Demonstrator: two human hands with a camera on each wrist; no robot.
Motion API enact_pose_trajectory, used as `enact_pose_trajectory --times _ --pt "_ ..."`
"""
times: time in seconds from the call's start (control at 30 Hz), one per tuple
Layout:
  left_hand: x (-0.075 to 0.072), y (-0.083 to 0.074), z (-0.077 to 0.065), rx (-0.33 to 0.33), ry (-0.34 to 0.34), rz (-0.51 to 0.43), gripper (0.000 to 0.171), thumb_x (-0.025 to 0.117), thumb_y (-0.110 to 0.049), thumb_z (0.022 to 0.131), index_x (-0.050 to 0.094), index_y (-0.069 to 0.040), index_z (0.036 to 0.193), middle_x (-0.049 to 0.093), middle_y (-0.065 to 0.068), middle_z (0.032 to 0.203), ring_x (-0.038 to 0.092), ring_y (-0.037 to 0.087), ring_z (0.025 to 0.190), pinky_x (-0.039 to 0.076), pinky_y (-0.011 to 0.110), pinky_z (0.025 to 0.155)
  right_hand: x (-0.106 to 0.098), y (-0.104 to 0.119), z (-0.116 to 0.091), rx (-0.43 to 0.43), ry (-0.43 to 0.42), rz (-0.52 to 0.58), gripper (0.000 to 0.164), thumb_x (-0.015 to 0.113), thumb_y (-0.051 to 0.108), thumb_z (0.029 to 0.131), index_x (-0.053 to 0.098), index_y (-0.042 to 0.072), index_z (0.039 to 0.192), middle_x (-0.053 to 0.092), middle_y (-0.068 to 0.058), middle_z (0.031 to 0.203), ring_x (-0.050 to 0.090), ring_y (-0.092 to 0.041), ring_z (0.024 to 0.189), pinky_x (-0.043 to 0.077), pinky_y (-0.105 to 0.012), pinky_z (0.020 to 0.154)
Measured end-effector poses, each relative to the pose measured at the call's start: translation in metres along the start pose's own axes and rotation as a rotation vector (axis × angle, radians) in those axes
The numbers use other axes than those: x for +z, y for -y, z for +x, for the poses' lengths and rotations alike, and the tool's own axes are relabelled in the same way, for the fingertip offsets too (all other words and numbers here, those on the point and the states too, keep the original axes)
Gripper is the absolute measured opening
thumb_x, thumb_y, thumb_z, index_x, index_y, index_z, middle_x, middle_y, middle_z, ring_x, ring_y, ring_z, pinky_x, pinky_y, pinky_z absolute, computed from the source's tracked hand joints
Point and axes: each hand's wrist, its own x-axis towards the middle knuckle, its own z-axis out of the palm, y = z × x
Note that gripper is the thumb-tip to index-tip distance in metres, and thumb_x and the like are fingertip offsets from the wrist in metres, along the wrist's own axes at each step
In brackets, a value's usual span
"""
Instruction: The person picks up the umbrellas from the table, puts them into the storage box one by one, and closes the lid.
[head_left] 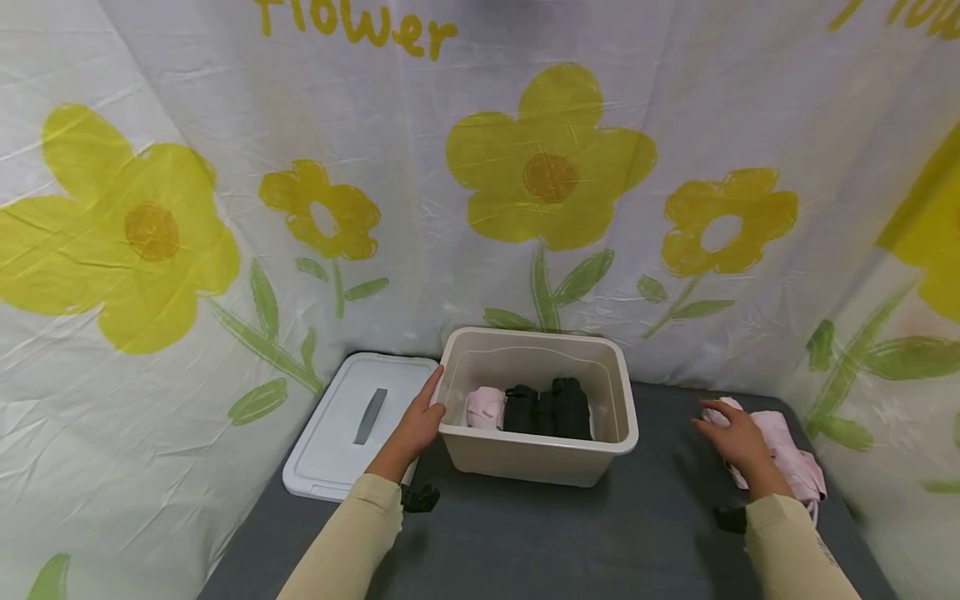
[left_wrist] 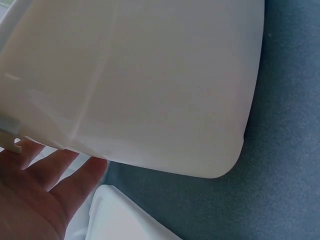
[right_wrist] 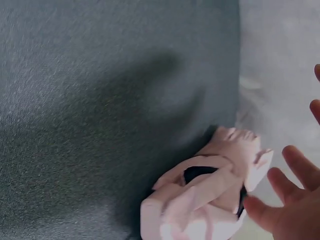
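A beige storage bin (head_left: 525, 457) stands on the dark table. Inside lie a pink rolled cloth (head_left: 486, 407) and black rolled bundles (head_left: 572, 408), side by side along its front wall. My left hand (head_left: 414, 423) rests at the bin's left rim, fingers extended; in the left wrist view its fingers (left_wrist: 75, 187) reach to the edge of the bin wall (left_wrist: 165, 85). On the right, my right hand (head_left: 738, 442) hovers with spread fingers over pink cloth bundles (head_left: 787, 454). The right wrist view shows one pink folded bundle (right_wrist: 200, 200) with a dark part inside, beside the fingertips (right_wrist: 260, 207).
A white lid (head_left: 330, 442) with a grey handle (head_left: 371, 417) lies left of the bin, under my left forearm. A white curtain printed with yellow flowers (head_left: 551, 167) hangs behind and along both sides of the grey table (head_left: 540, 533).
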Motion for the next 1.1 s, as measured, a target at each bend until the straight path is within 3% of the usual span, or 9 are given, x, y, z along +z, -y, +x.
enact_pose_trajectory --times 0.13,0.3,0.43,0.6,0.8,1.1 --pt "-0.001 -0.001 0.000 -0.001 0.003 -0.002 0.070 0.035 -0.010 0.095 0.013 -0.036 0.156 0.014 0.006 0.163 0.016 0.035 0.149 0.020 0.062 0.114 0.002 -0.007 0.000 0.027 -0.020 -0.043 0.064 0.052 0.042 0.096 0.042 -0.001 0.142 0.028 -0.039 0.146 0.029 -0.061 0.128 0.023 -0.081 0.090" --pt "0.000 -0.004 -0.003 0.002 0.004 0.001 0.069 0.034 -0.009 0.096 0.013 -0.033 0.157 0.015 0.008 0.163 0.017 0.036 0.148 0.020 0.062 0.114 0.002 -0.013 0.003 0.064 -0.031 -0.084 0.063 0.055 0.039 0.094 0.043 -0.003 0.140 0.029 -0.043 0.141 0.030 -0.061 0.126 0.026 -0.080 0.090" --pt "0.000 -0.005 -0.004 0.003 -0.008 0.006 0.069 0.034 -0.009 0.095 0.014 -0.032 0.157 0.016 0.008 0.163 0.018 0.035 0.148 0.021 0.062 0.114 0.000 -0.020 0.008 0.105 0.019 -0.123 0.068 0.054 0.042 0.093 0.040 -0.003 0.142 0.026 -0.046 0.139 0.027 -0.063 0.125 0.029 -0.078 0.091" --pt "0.001 -0.004 -0.003 0.008 -0.011 0.000 0.069 0.035 -0.009 0.095 0.014 -0.033 0.156 0.017 0.007 0.163 0.019 0.034 0.148 0.021 0.061 0.115 0.001 -0.027 0.013 0.145 0.080 -0.183 0.070 0.054 0.043 0.091 0.038 0.000 0.143 0.024 -0.048 0.135 0.031 -0.068 0.116 0.035 -0.076 0.082" --pt "0.000 -0.001 -0.002 0.030 -0.015 -0.008 0.070 0.034 -0.008 0.094 0.015 -0.033 0.156 0.018 0.006 0.163 0.020 0.032 0.148 0.021 0.059 0.116 0.006 -0.030 0.016 0.178 0.112 -0.205 0.069 0.055 0.036 0.090 0.034 0.001 0.145 0.017 -0.049 0.135 0.027 -0.072 0.114 0.030 -0.077 0.083" --pt "0.000 0.003 0.001 0.076 -0.005 -0.015 0.070 0.033 -0.008 0.095 0.013 -0.035 0.156 0.017 0.003 0.163 0.021 0.031 0.148 0.024 0.059 0.114 0.006 -0.037 0.017 0.149 0.095 -0.310 0.065 0.053 0.026 0.091 0.033 0.003 0.147 0.033 -0.052 0.124 0.036 -0.069 0.104 0.033 -0.074 0.079"
